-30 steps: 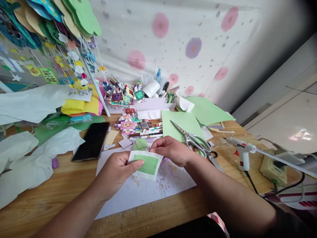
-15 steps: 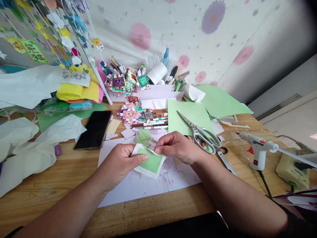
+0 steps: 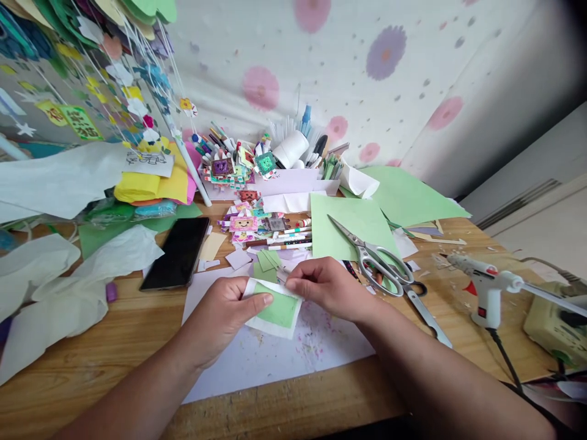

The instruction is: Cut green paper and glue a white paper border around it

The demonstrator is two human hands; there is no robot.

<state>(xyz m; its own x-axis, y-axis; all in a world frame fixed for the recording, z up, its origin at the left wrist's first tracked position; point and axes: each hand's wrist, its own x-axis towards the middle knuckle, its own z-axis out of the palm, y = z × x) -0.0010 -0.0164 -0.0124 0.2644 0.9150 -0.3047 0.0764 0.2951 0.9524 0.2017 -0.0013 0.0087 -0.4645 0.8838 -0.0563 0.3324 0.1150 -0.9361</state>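
Between the left hand (image 3: 220, 318) and right hand (image 3: 328, 287) sits a paper piece (image 3: 275, 308), over a paper sheet (image 3: 275, 360) on the table (image 3: 114, 348). Scissors (image 3: 380, 263) lie just right of the right hand, with a glue gun (image 3: 481, 284) farther right. A phone (image 3: 177, 252) lies behind and left of the left hand, and a pen holder (image 3: 284, 162) stands well behind both hands.

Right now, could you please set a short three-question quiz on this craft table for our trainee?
1. True or false: both hands grip the white card with the green square.
2. Which tool lies on the light green sheet? A) scissors B) glue gun C) phone
3. What dark, flat thing lies beyond the left hand?

Key: 1. True; the right hand pinches its upper edge. 2. A, the scissors. 3. The phone.
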